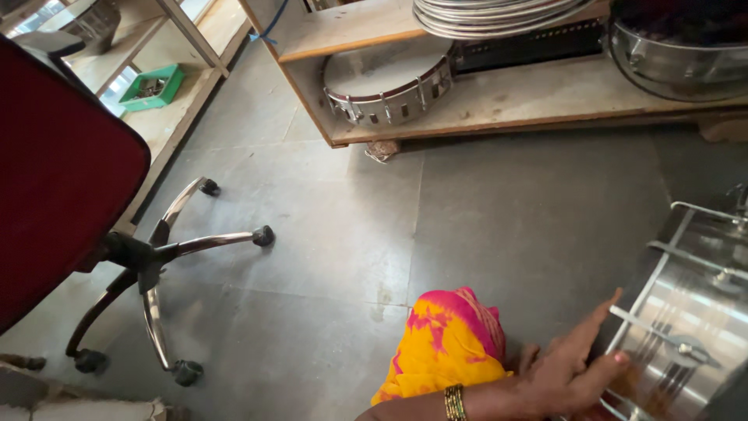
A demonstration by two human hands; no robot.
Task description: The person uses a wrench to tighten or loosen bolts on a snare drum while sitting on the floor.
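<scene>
My left hand [573, 370], with gold bangles at the wrist, reaches right at the bottom of the view. Its fingers are spread and lie against the edge of a shiny steel drum shell [693, 312] with metal tension rods, at the lower right. The forefinger points up along the drum's rim and the thumb touches its side; nothing is closed in the hand. A yellow and pink cloth [448, 343] covers my knee just left of the hand. My right hand is out of view.
A red office chair [54, 171] with a chrome wheeled base [156, 273] stands at left. Low wooden shelves [506, 97] at the back hold a small drum [386, 82], stacked metal rings [491, 15] and a steel drum [686, 62]. A green tray [152, 86] sits at far left. Grey tiled floor [335, 234].
</scene>
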